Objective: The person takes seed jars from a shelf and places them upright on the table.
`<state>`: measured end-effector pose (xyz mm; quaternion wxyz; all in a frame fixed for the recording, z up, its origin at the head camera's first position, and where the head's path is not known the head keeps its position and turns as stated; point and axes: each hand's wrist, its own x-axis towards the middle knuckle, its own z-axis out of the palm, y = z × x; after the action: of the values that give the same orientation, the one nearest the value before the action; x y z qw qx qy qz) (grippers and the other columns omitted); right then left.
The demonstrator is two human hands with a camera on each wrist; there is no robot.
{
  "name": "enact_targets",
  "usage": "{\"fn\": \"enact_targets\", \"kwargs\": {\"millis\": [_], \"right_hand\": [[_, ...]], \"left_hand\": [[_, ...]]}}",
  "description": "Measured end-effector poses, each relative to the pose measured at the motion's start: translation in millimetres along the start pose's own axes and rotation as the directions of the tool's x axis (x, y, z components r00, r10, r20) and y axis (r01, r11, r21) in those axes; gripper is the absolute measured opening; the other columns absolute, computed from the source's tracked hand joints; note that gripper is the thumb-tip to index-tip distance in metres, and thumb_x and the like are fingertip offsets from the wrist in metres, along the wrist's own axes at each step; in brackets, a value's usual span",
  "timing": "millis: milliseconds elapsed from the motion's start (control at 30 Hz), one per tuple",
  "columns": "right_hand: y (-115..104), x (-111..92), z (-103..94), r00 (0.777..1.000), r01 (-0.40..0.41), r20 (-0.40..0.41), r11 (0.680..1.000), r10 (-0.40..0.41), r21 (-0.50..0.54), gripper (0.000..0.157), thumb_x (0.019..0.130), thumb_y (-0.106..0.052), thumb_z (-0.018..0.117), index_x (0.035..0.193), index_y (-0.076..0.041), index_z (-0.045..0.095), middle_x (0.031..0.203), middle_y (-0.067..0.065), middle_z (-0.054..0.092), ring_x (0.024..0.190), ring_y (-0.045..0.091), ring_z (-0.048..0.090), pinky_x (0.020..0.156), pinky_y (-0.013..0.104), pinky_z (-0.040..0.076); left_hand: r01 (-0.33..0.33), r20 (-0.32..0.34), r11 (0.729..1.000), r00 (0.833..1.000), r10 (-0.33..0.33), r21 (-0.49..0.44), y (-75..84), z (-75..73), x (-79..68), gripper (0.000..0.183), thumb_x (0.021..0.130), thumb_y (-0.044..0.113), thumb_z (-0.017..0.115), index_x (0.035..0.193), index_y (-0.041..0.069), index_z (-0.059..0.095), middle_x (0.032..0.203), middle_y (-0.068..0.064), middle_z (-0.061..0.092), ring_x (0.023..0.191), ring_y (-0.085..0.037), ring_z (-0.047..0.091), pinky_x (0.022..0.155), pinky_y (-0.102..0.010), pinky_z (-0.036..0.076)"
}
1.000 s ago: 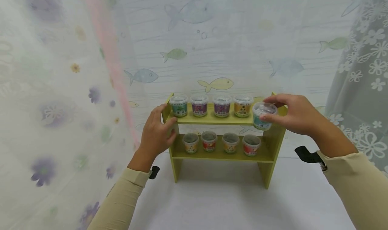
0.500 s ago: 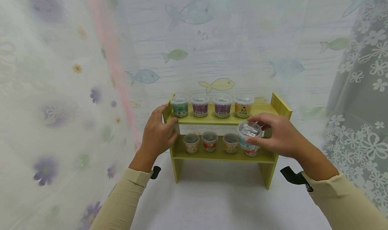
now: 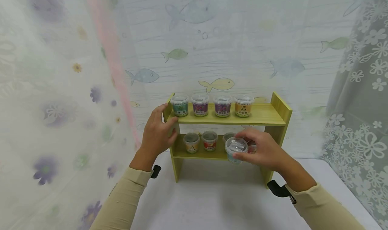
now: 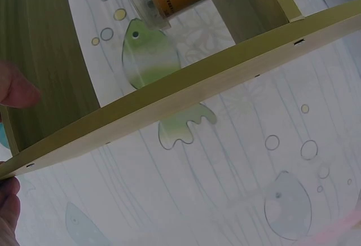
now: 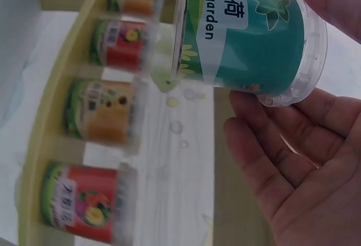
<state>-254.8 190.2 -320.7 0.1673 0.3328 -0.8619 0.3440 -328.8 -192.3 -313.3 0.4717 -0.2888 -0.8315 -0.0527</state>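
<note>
My right hand [image 3: 266, 151] holds a small clear plastic cup [image 3: 234, 160] with a teal label by its top rim, thumb on the near side. It is out in front of the lower shelf, overlapping the cups there. In the right wrist view the teal cup [image 5: 242, 37] shows a leaf picture and "little garden" print. A crinkled clear wrapping shows at its top. My left hand [image 3: 157, 132] grips the left side panel of a yellow-green two-tier wooden shelf [image 3: 263, 113]. The left wrist view has the thumb [image 4: 17, 88] inside the panel and fingertips outside.
On the upper tier stand a teal cup [image 3: 181, 108], two purple cups and an orange cup [image 3: 243, 108]. The lower tier bears several orange cups [image 3: 191, 144] and red cups [image 3: 209, 143]. A white cloth-covered table [image 3: 206, 203] lies beneath. Fish-printed curtain [image 3: 218, 48] hangs behind.
My right hand has carried the teal-labelled cup from the right end of the upper tier down and leftward, in front of the lower tier. The left hand has stayed on the panel.
</note>
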Motion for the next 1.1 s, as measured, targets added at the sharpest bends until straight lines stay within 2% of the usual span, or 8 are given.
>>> {"fn": "enact_targets", "kwargs": {"millis": [333, 467, 633, 767, 1100], "right_hand": [[2.7, -8.1, 41.9, 0.998, -0.004, 0.058, 1.0, 0.004, 0.0, 0.058, 0.08, -0.042, 0.089, 0.125, -0.012, 0.069, 0.11, -0.007, 0.07, 0.095, 0.007, 0.067, 0.083, 0.031, 0.061], [4.1, -12.1, 59.3, 0.993, -0.048, 0.105, 0.999, 0.046, 0.014, 0.06, 0.081, -0.049, 0.086, 0.128, -0.016, 0.067, 0.115, -0.011, 0.069, 0.099, 0.005, 0.066, 0.085, 0.029, 0.059], [4.1, -14.5, 76.5, 0.984, -0.112, 0.148, 0.991, 0.1, 0.07, 0.059, 0.081, -0.051, 0.086, 0.128, -0.02, 0.066, 0.115, -0.012, 0.067, 0.101, 0.007, 0.065, 0.084, 0.028, 0.059], [3.6, -16.1, 88.7, 0.979, -0.151, 0.153, 0.984, 0.135, 0.098, 0.06, 0.079, -0.052, 0.087, 0.126, -0.02, 0.067, 0.114, -0.013, 0.067, 0.101, 0.008, 0.065, 0.082, 0.028, 0.06], [12.4, -25.4, 131.4, 0.97, -0.17, 0.199, 0.976, 0.141, 0.139, 0.061, 0.08, -0.058, 0.084, 0.126, -0.02, 0.066, 0.114, -0.013, 0.066, 0.102, 0.01, 0.064, 0.079, 0.029, 0.061]], "left_hand": [[0.004, -0.011, 1.0, 1.0, -0.004, -0.001, 0.9, 0.1, 1.1, 0.037, 0.078, 0.016, 0.082, 0.114, 0.012, 0.075, 0.148, -0.029, 0.048, 0.139, -0.042, 0.047, 0.111, -0.054, 0.047], [0.009, 0.004, 1.0, 1.0, -0.009, 0.003, 1.3, -0.6, 0.7, 0.035, 0.08, 0.017, 0.079, 0.115, 0.012, 0.075, 0.149, -0.028, 0.047, 0.14, -0.042, 0.046, 0.112, -0.053, 0.046], [0.008, 0.014, 1.0, 1.0, -0.008, 0.005, 1.1, -1.9, 0.1, 0.031, 0.085, 0.019, 0.072, 0.115, 0.011, 0.075, 0.15, -0.029, 0.046, 0.14, -0.042, 0.046, 0.113, -0.053, 0.046], [0.002, 0.002, 1.0, 1.0, -0.002, -0.001, 0.1, -1.2, -0.1, 0.031, 0.084, 0.018, 0.073, 0.114, 0.011, 0.075, 0.149, -0.029, 0.047, 0.139, -0.043, 0.046, 0.112, -0.053, 0.046], [0.013, 0.001, 1.0, 1.0, -0.013, 0.011, 0.1, 1.8, -0.7, 0.033, 0.083, 0.019, 0.075, 0.116, 0.012, 0.075, 0.15, -0.028, 0.046, 0.14, -0.041, 0.046, 0.113, -0.053, 0.045]]}}
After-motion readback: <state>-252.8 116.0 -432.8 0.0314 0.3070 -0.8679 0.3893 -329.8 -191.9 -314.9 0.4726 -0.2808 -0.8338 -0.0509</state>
